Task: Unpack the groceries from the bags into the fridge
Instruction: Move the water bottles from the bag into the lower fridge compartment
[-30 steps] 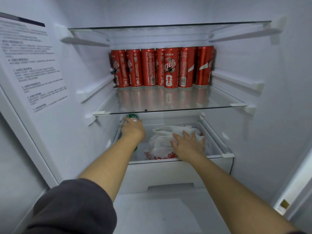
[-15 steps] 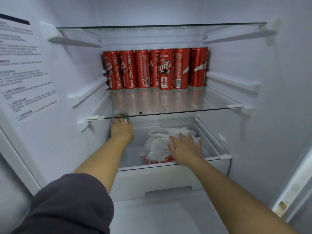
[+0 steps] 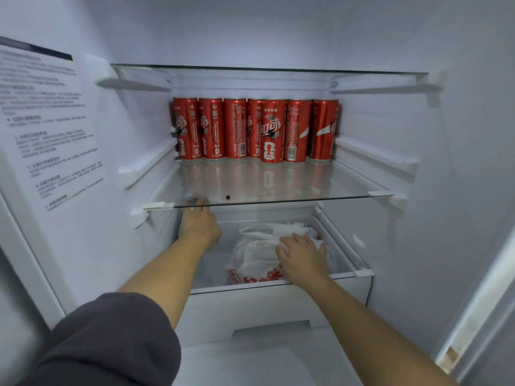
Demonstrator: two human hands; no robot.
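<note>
In the open white drawer (image 3: 281, 286) at the fridge's bottom lies a white plastic bag (image 3: 256, 257) with red print. My right hand (image 3: 302, 256) rests flat on top of it with the fingers spread. My left hand (image 3: 199, 227) reaches into the drawer's left side, just under the glass shelf (image 3: 348, 188), closed around a green drink container (image 3: 196, 201). Only the container's blurred top shows through the glass, so I cannot tell whether it is a can or a bottle.
Several red cola cans (image 3: 256, 132) stand in a row at the back of the glass shelf, whose front half is bare. A second glass shelf (image 3: 267, 69) sits above. A printed sheet (image 3: 47, 121) is stuck on the left wall.
My left hand has pushed the green container farther back and up under the glass shelf, so it is now mostly hidden. My right hand stays on the bag.
</note>
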